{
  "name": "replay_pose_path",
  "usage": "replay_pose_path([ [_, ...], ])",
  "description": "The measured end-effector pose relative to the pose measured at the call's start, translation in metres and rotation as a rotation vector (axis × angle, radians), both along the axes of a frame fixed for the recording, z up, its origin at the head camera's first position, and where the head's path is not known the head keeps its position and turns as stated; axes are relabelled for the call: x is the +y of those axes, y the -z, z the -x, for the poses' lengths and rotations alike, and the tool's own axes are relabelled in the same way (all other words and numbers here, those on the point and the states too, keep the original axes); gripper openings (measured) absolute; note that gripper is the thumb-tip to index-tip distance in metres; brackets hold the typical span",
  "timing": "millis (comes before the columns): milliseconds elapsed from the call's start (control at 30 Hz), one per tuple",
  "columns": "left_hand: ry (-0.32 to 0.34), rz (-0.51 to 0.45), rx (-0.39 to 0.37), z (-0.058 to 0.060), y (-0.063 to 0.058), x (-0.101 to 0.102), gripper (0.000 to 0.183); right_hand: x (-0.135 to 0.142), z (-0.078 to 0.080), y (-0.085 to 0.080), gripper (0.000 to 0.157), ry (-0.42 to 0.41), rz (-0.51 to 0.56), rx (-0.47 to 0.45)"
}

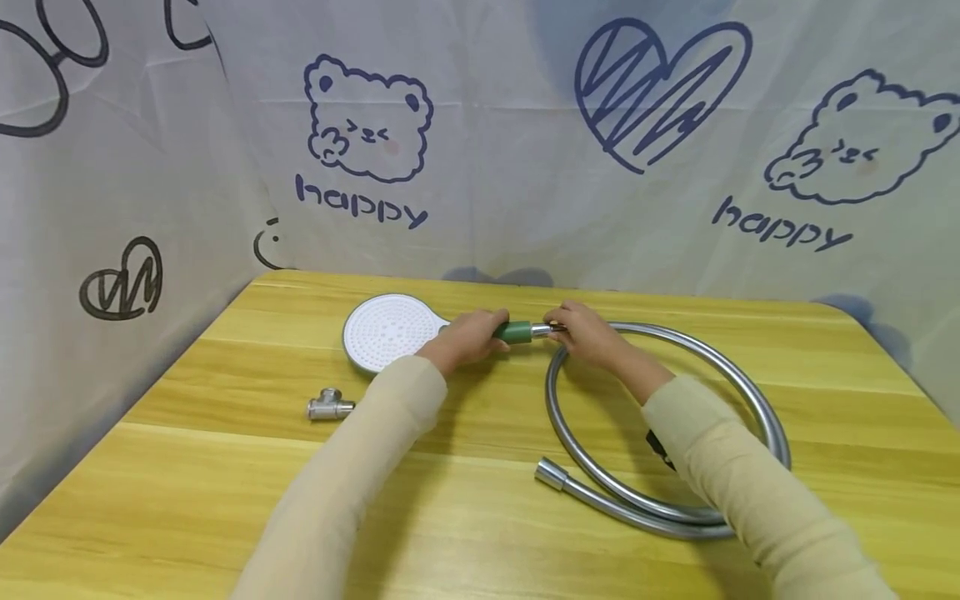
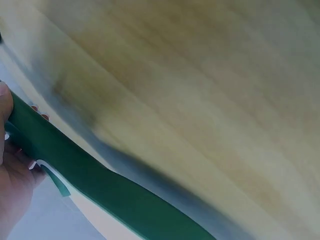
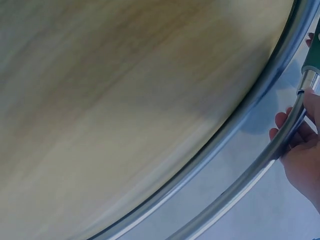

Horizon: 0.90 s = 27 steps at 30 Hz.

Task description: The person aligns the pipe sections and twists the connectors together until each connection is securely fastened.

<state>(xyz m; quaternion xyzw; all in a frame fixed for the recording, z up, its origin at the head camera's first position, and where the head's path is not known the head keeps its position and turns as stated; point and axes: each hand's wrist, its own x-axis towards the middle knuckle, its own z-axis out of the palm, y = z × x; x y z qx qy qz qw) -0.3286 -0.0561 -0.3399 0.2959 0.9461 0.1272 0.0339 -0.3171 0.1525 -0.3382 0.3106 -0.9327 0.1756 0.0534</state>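
A shower head [image 1: 392, 332] with a round white spray face and a green handle lies at the back of the table, its face up. My left hand [image 1: 474, 335] grips the green handle [image 2: 95, 172], fingers curled round it. Close to the handle's right end, my right hand [image 1: 587, 332] holds the grey metal shower hose [image 3: 250, 172] by its end. The hose end meets the handle's end; whether the thread is engaged cannot be told. From there the hose loops to the right, and its free end fitting [image 1: 551, 473] lies toward the front.
A small chrome angle valve [image 1: 328, 406] lies left of the left forearm. Beneath the right forearm a small black object [image 1: 660, 448] partly shows. White printed cloth [image 1: 510, 192] hangs behind the wooden table [image 1: 465, 517] and along its left side.
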Motion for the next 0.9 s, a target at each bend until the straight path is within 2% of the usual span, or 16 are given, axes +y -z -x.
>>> replay_pose_path([
  [133, 0.006, -0.007, -0.007, 0.0017, 0.003, -0.0018, 0.025, -0.0012, 0.0003, 0.0009, 0.023, 0.008, 0.013, -0.027],
  [367, 0.023, -0.01, -0.005, 0.0034, 0.0051, -0.0026, 0.026, -0.0021, 0.0018, 0.001, 0.022, 0.004, 0.009, -0.023],
  [600, -0.002, 0.0, -0.018, 0.0048, 0.0043, -0.0011, 0.025, -0.0039, 0.0027, -0.0015, 0.023, 0.019, -0.025, -0.043],
  [733, -0.024, 0.06, -0.012, 0.0073, 0.003, 0.0029, 0.026, -0.0042, 0.003, -0.0023, 0.024, 0.016, -0.053, -0.046],
  [900, -0.049, 0.199, 0.042, 0.007, 0.0032, 0.0054, 0.034, -0.0055, -0.002, -0.0008, 0.03, -0.009, -0.086, -0.039],
])
